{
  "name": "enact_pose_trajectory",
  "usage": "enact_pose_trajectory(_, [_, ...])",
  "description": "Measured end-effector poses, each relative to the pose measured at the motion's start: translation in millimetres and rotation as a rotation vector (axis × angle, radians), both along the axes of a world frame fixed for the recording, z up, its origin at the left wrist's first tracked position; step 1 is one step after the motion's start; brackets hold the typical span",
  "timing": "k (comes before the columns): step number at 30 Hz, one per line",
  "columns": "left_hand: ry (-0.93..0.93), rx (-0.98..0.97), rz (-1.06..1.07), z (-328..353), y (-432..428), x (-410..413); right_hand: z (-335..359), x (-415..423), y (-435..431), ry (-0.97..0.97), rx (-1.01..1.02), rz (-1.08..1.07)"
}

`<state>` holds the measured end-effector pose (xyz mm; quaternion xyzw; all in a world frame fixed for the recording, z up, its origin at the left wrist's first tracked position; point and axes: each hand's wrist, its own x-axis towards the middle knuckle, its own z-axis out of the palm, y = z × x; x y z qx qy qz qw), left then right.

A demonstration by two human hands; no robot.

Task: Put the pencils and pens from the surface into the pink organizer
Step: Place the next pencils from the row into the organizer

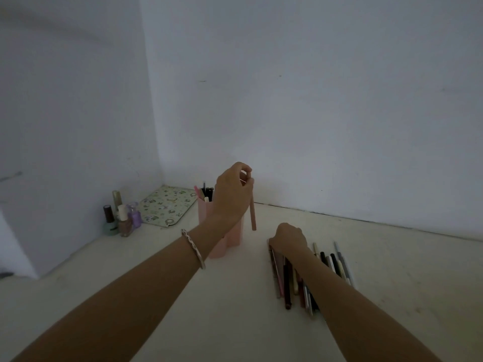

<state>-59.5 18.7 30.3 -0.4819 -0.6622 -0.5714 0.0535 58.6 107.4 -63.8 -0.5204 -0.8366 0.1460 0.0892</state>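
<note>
Head view: the left hand [231, 197] is raised above the pink organizer [222, 231], its fingers [245, 169] pinched closed around the top end of a pink pencil [252, 212]. The pencil hangs nearly upright, its lower tip in the air just to the right of the organizer's wall and not inside it. The organizer stands on the pale tabletop [392, 270], partly hidden behind the left wrist, which wears a bracelet [194, 248]; several dark pens [207, 193] already stick up out of its far compartment.

The right hand [288, 237] is down on the tabletop, knuckles up, resting on the far end of a row of pens and pencils [287, 280] — whether its fingers are curled around one of them cannot be told, since the back of the hand hides them. The right forearm crosses the row, splitting it into a group on the left and a few more [337, 262] showing on the right.

Near the corner of the walls, well apart from the hands, stand some nail polish bottles [117, 218], with a patterned tray [167, 206] lying just beside them — neither lies between the pencil and the organizer.
</note>
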Motion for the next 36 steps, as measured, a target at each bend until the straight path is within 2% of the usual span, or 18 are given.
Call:
enact_pose_trajectory(8, [-0.028,-0.009,-0.032,-2.1,-3.7,1.5,7.1,-7.1,-11.1,-0.022,-0.050,-0.061])
enact_pose_trajectory(11, [-0.003,0.020,-0.024,2.4,-5.5,0.8,13.9,-5.1,-8.5,0.080,-0.091,-0.090])
enact_pose_trajectory(16, [-0.003,0.291,0.096,43.4,-19.0,-27.0,74.4,0.4,11.2,0.495,-0.101,-0.080])
enact_pose_trajectory(19, [0.001,0.422,0.222,64.6,-30.3,-52.9,111.0,-1.6,12.2,0.853,-0.043,-0.063])
enact_pose_trajectory(22, [0.033,0.405,0.267,60.8,-34.0,-67.4,128.4,-8.1,-2.5,1.221,0.094,-0.038])
enact_pose_trajectory(24, [0.066,0.304,0.258,46.1,-33.1,-72.5,133.7,-15.6,-14.2,1.345,0.182,0.004])
enact_pose_trajectory(28, [0.113,0.001,0.216,8.6,-33.2,-80.4,134.5,-30.7,-30.7,1.444,0.247,0.087])
enact_pose_trajectory(30, [0.169,-0.133,0.302,-1.8,-34.3,-85.1,132.4,-39.3,-35.2,1.466,0.266,0.132])
enact_pose_trajectory(33, [0.109,-0.074,0.417,0.9,-40.4,-89.3,127.2,-54.9,-40.3,1.420,0.292,0.201])
enact_pose_trajectory(36, [0.040,0.013,0.391,10.1,-44.5,-89.6,117.9,-71.0,-42.7,1.282,0.308,0.265])
